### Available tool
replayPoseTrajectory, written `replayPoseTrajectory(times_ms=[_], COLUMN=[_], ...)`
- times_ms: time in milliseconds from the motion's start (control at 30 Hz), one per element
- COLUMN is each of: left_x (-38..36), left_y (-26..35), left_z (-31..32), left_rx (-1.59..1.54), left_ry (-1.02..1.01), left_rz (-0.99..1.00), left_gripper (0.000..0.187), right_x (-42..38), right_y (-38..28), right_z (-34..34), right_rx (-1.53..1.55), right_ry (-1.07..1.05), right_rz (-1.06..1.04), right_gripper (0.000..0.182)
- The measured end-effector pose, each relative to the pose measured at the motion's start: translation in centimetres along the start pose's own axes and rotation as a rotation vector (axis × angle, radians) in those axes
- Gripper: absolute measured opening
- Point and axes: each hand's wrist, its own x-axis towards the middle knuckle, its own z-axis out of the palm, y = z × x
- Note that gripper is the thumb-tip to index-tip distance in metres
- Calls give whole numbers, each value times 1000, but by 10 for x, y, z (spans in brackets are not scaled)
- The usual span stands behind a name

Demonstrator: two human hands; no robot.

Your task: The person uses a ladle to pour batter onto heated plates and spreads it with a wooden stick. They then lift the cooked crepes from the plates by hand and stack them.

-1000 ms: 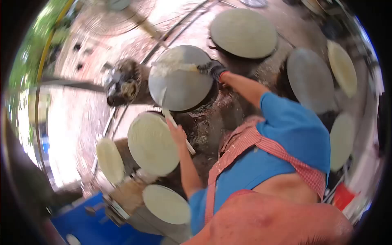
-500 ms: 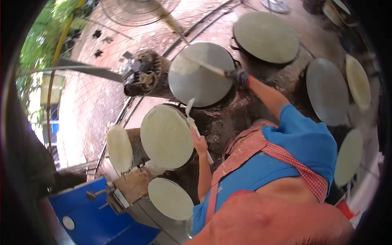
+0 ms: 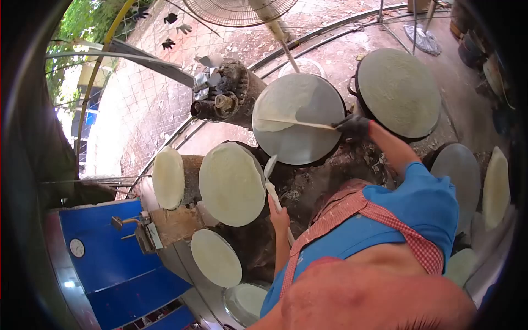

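Note:
My right hand (image 3: 355, 126), in a dark glove, grips the end of a long thin wooden stick (image 3: 308, 125). The stick lies across a round griddle (image 3: 324, 144), where pale batter (image 3: 280, 102) covers the upper left part and bare grey metal shows elsewhere. Bare-skinned, my left hand (image 3: 279, 217) is wrapped round the handle of a batter-coated ladle (image 3: 270, 166). The ladle's head is beside the right edge of a second griddle fully covered with pale batter (image 3: 232, 184), just below the first griddle.
More batter-covered rounds stand at upper right (image 3: 399, 91), left (image 3: 168, 179) and lower left (image 3: 216, 258). A grey griddle (image 3: 456, 176) is at right. A burner (image 3: 223, 96), a fan (image 3: 239, 8) and a blue cabinet (image 3: 104, 242) with a dial surround the left side.
Pale batter now covers part of the central griddle, which looked mostly grey before. The stick has swung to lie more level. The whole view has shifted and turned.

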Motion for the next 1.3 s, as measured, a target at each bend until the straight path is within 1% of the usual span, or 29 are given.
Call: replayPoseTrajectory(times_ms=[33, 67, 100, 133, 167, 200, 233, 300, 333, 367, 400, 433, 467, 500, 567, 600, 700, 767, 800, 900, 967, 1000, 1033, 1100, 1133, 1200, 1233, 1267, 1300], left_x=[-12, -24, -34, -40, -44, -48, -50, -50, -60, -68, -76, -80, -81, -82, -87, -88, -91, -93, -96, -103, -110, -112, -114, -116, -118, -125, -123, -124, -131], left_y=[-1, -5, -9, -11, -15, -19, -30, -56, -39, -26, -16, -11, -19, -34, -39, -27, -48, -67, -53, -58, -35, -34, -34, -57, -46, -61, -70, -81, -82], left_z=[-1, 1, 2, 5, 11, 13, 12, 17, 19, 21, 21, 21, 18, 15, 20, 23, 18, 17, 18, 13, 14, 13, 11, 14, 13, 13, 16, 14, 13], left_rx=[0, -89, -172, -167, -185, -201, -199, -123, -121, -135, -38, 63, 66, 62, 65, 77, 34, -160, -120, -103, -96, -87, -78, -146, -164, -250, -322, -395, -395], left_ry=[19, 20, 17, 25, 15, 7, 18, 67, 86, 105, 123, 138, 151, 138, 120, 133, 136, 158, 183, 222, 209, 203, 196, 278, 243, 266, 281, 254, 255], left_rz=[1, -4, -18, -33, -65, -97, -108, -27, -65, -67, -116, -164, -167, -94, -35, -116, -158, -194, -208, -251, -293, -323, -353, -273, -392, -414, -406, -392, -400], left_gripper=[69, 69, 68, 68, 68, 68, 68, 67, 66, 66, 65, 65, 65, 65, 65, 65, 65, 65, 64, 65, 65, 65, 65, 62, 67, 66, 65, 69, 69], right_x=[9, 41, 63, 81, 89, 86, 81, 72, 73, 90, 109, 158, 156, 162, 179, 179, 141, 119, 120, 174, 207, 217, 214, 188, 170, 139, 137, 142, 158], right_y=[-7, -11, -22, -30, -31, -22, -9, 17, 27, 40, 54, 77, 43, 15, -1, 2, 18, 22, 16, -1, -6, -5, 0, 5, 1, -8, -16, -21, -19], right_z=[-11, -24, -31, -37, -41, -40, -39, -48, -56, -72, -89, -119, -102, -80, -62, -59, -80, -104, -109, -89, -72, -70, -77, -106, -122, -146, -149, -145, -135], right_rx=[101, -159, -154, -153, -157, -156, -231, -398, -482, -526, -565, -817, -631, -522, -462, -471, -595, -656, -673, -653, -615, -607, -623, -701, -744, -783, -787, -776, -758], right_ry=[17, 185, 171, 145, 123, 114, -5, -252, -382, -458, -532, -476, -394, -290, -236, -250, -403, -513, -527, -428, -352, -338, -347, -398, -430, -493, -507, -508, -489], right_rz=[225, 270, 275, 243, 209, 222, 117, -106, -224, -285, -349, -588, -234, -44, 66, 82, 17, -29, -31, 8, 71, 104, 121, 128, 122, 119, 111, 95, 72], right_gripper=[31, 31, 31, 24, 23, 23, 23, 24, 25, 26, 26, 24, 24, 23, 23, 22, 22, 21, 21, 22, 23, 23, 23, 24, 25, 26, 27, 28, 28])
